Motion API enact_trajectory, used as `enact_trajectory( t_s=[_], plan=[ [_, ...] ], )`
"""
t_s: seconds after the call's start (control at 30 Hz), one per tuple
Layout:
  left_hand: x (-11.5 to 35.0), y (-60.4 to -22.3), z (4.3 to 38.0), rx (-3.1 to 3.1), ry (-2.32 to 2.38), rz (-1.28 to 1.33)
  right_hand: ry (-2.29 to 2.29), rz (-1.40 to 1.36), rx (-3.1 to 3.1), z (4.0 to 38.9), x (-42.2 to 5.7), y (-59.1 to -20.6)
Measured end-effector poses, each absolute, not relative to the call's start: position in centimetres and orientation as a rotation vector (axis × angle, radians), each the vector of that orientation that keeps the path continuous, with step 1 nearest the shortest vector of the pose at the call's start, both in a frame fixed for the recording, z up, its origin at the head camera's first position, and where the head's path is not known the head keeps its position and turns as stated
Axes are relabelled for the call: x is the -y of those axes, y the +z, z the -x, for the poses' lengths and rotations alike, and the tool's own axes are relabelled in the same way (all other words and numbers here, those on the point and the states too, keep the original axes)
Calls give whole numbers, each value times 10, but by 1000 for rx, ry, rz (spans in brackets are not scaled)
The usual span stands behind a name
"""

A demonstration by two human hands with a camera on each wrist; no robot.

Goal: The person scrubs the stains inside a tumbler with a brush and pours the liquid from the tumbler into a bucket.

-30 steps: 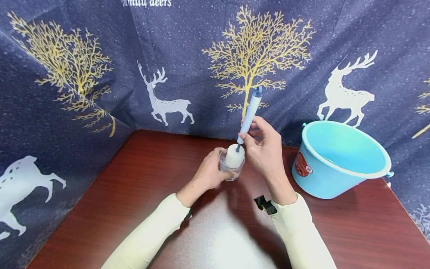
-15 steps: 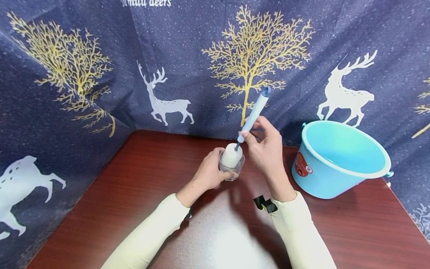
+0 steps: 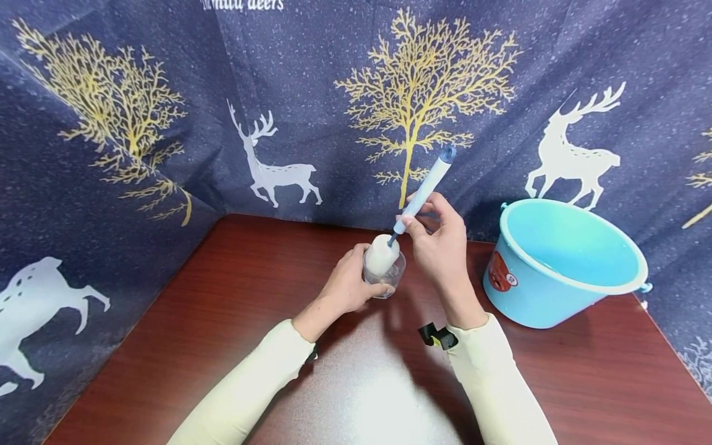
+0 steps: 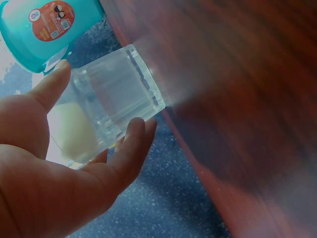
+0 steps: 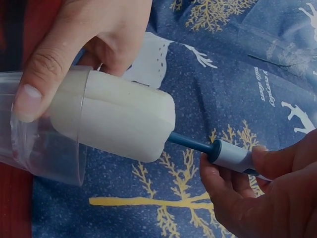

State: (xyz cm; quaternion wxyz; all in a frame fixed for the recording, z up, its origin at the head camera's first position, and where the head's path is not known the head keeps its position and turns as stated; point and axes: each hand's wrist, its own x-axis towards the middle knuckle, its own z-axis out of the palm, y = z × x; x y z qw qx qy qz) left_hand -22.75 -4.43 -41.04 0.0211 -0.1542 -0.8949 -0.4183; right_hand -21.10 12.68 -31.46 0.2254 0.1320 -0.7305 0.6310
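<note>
the left hand's grip (image 3: 347,285) curls round a clear plastic-looking cup (image 4: 118,85); partly inside, the white cylindrical sponge (image 3: 382,254) has tilted further left, seemingly bearing on that side, its pale-blue tubular handle (image 3: 425,191) swung right, pinched in the right hand's grip (image 3: 442,256).

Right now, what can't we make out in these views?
- Small print on the label of the bucket: too small in the head view, blurred in the left wrist view.
- Far end of the sponge-brush handle: right wrist view, hidden by the right hand.
- Base of the glass: right wrist view, cut off by the left edge.
</note>
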Motion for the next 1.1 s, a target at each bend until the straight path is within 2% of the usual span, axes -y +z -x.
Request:
enact_trajectory(
  t_s=[1.1],
  plan=[
    [46, -413, 230, 2741, -1292, 519, 1524, -516, 2010, 209, -117, -316]
  ],
)
